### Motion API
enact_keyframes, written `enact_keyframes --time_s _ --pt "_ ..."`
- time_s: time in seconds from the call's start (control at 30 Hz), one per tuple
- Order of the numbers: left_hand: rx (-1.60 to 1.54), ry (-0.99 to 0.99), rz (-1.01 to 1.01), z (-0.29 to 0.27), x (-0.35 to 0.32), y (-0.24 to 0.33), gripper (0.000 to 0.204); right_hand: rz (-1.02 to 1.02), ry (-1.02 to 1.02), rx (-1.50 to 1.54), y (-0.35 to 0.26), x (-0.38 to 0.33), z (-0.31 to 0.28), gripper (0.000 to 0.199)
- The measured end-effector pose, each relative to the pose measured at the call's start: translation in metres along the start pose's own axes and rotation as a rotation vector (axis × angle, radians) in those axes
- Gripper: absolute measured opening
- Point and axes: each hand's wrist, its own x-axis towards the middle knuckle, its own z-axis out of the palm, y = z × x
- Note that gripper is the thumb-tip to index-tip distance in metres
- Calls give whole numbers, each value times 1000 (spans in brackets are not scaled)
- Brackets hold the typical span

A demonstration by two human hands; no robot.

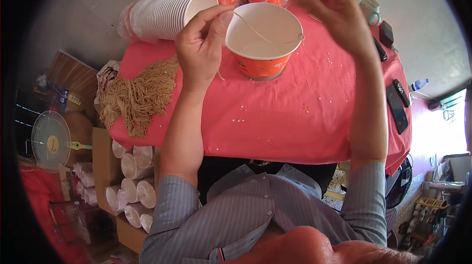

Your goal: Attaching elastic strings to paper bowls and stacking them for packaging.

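Left hand [199, 50] pinches a thin string [251, 29] running rightward across the orange paper bucket [263, 43]; right hand [334, 13] holds the bucket's far rim, fingers closed there.

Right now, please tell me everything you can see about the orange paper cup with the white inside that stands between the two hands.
The orange paper cup with white inside is a wide, tapered tub with an orange patterned outer wall, looking like coated paper. It stands upright and empty on the pink tablecloth. A thin beige string crosses its mouth to a small hole at the right rim. The left hand pinches the string beside the left rim; the right hand hovers behind the right rim.
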Motion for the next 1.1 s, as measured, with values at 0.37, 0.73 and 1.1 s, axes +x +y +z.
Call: enact_keyframes --time_s 0.37,0.73,1.1 --pt "145 -90 -19 1 -1 -5 18 188 -44 144 -17 -5 25 20" --pt "256 -96 -73 -19 15 -18 19 233 -116 -55 13 4 -29 23" --pt "443 -224 254 2 -2 -11 29 -199 -36 -43 -4 -11 75 58"
